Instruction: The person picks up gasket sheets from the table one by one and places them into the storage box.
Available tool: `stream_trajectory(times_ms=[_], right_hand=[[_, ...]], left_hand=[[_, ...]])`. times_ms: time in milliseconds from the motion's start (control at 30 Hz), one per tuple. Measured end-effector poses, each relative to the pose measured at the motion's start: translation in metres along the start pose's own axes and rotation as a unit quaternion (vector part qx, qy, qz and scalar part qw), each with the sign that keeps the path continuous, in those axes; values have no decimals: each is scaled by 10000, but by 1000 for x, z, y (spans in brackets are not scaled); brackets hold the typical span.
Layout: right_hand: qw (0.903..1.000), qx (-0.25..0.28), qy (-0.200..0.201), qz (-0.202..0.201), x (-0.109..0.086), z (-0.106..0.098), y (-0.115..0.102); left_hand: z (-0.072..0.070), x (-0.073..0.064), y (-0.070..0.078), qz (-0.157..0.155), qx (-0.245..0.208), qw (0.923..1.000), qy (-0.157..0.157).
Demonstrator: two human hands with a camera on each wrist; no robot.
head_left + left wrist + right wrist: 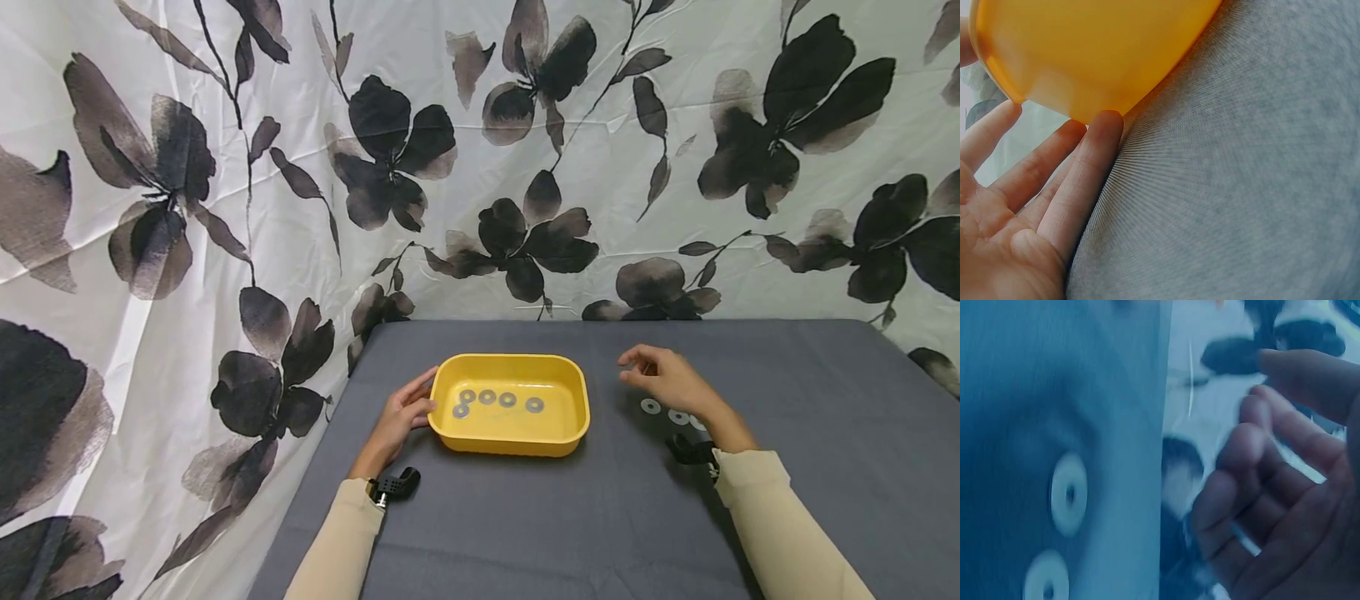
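A yellow plastic tray (510,446) stands on the table, with several flat metal washers (534,405) lying on its floor. My left hand (397,423) is at the tray's left end; in the left wrist view its nearly straight fingers (1082,187) touch the yellow wall. To the right of the tray, my right hand (666,379) hovers above the cloth. Its fingers are loosely bent, and the right wrist view shows a gap between thumb and fingers with nothing in it. Loose washers (650,406) lie below that hand, some partly hidden by the wrist.
Grey cloth (525,533) covers the table. Behind it hangs a white curtain (465,167) with dark flowers. Each wrist carries a black camera mount, the left one (401,483) near the tray's front left and the right one (690,452) close to the loose washers.
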State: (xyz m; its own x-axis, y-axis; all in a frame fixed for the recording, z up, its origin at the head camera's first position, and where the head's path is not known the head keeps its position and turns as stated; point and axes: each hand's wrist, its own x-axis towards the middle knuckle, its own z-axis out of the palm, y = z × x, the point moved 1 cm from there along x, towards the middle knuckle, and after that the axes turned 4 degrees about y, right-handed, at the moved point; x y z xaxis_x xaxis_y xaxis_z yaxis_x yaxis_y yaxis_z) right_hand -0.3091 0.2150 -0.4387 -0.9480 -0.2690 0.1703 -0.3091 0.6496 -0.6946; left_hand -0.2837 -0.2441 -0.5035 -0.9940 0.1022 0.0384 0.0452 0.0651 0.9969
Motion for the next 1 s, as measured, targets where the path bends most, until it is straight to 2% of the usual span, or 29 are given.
stream_trajectory(times_ms=[100, 300, 433, 633, 1000], right_hand=[[9986, -474, -209, 40, -3, -8, 15], [9913, -1066, -753, 140, -8, -12, 35], [9876, -1320, -829, 174, -9, -11, 41], [9851, -1429, -911, 288, -8, -9, 45], [9838, -1562, -848, 239, -8, -4, 37]], left_hand=[[1, 1, -1, 19, -12, 10000, -8], [2, 1, -2, 15, -42, 10000, -13], [2, 0, -3, -40, -38, 10000, 24], [2, -1, -3, -27, 1, 10000, 71], [0, -2, 0, -87, -28, 9999, 61]])
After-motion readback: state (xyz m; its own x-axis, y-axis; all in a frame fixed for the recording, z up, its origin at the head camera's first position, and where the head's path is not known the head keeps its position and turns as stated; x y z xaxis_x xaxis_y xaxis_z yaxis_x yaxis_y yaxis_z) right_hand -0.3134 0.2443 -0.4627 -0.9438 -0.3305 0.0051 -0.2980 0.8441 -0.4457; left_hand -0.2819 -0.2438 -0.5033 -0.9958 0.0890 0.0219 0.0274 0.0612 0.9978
